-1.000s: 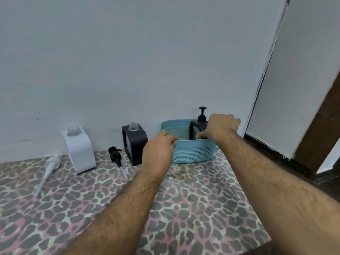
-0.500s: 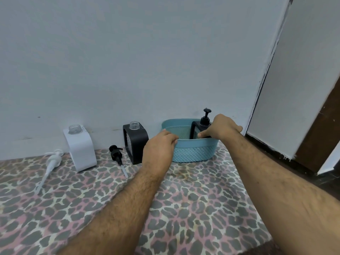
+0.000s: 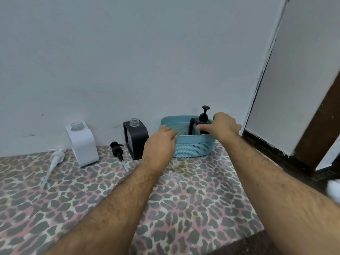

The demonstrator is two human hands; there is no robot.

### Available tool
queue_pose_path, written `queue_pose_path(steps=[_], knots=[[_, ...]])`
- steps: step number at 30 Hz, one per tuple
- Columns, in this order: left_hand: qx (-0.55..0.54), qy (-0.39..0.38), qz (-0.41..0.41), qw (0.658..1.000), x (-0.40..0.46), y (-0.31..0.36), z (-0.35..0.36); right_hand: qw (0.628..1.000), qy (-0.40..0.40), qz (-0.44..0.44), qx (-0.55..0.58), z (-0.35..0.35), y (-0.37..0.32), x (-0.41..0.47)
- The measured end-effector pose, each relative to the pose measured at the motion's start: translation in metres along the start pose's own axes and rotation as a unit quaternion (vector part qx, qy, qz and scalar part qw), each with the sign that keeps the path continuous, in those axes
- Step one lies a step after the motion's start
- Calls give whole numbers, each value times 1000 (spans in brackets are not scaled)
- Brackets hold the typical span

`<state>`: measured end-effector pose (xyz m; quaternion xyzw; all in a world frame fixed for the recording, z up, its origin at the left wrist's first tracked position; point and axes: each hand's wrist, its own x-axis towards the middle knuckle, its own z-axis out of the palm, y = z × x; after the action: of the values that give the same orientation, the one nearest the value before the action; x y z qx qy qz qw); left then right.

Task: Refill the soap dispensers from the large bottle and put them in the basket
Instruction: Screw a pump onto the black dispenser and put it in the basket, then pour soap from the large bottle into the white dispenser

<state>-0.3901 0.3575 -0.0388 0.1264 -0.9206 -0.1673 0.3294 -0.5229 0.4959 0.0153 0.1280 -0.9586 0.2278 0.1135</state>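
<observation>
A teal basket (image 3: pixel 195 148) stands against the wall. Inside it at the right is a black dispenser (image 3: pixel 199 124) with its pump on. My right hand (image 3: pixel 223 127) grips that dispenser from the right, fingers curled on its body. My left hand (image 3: pixel 160 146) holds the basket's left rim. Left of the basket stands a second black dispenser (image 3: pixel 136 139) with an open neck, and its black pump (image 3: pixel 117 151) lies beside it. Further left a white dispenser (image 3: pixel 82 144) stands open, its white pump (image 3: pixel 55 159) lying on the cloth.
A leopard-print cloth (image 3: pixel 184 199) covers the table, whose right edge runs past the basket. A grey wall (image 3: pixel 128 61) is behind everything. To the right are a door frame (image 3: pixel 265 70) and a dark floor (image 3: pixel 294 168). No large bottle is in view.
The black dispenser with its pump has settled lower into the basket's right side, my right hand staying on it. My left hand has stayed on the rim.
</observation>
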Motion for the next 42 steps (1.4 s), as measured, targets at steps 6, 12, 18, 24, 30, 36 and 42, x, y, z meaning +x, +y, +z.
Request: queue_pose_path(steps=[6,12,18,24,30,36,42], knots=[[3,-99,-8,995,-16,-5,-12,991,76,-33,101,-8,-1,-29],[-24,-27,-8,999,-61,-17,-55,969,40,-100,221,1,-19,-77],[-14,11,-85,996,-110,-60,-116,946,-41,-137,292,24,-62,-137],[11,26,-175,984,-144,-110,-169,926,-91,-167,327,43,-109,-182],[52,24,-212,976,-164,-154,-195,909,-151,-160,355,63,-154,-200],[87,-25,-219,972,-171,-190,-201,908,-170,-165,346,85,-197,-195],[171,-111,-213,956,-169,-215,-191,915,-187,-142,328,108,-228,-180]])
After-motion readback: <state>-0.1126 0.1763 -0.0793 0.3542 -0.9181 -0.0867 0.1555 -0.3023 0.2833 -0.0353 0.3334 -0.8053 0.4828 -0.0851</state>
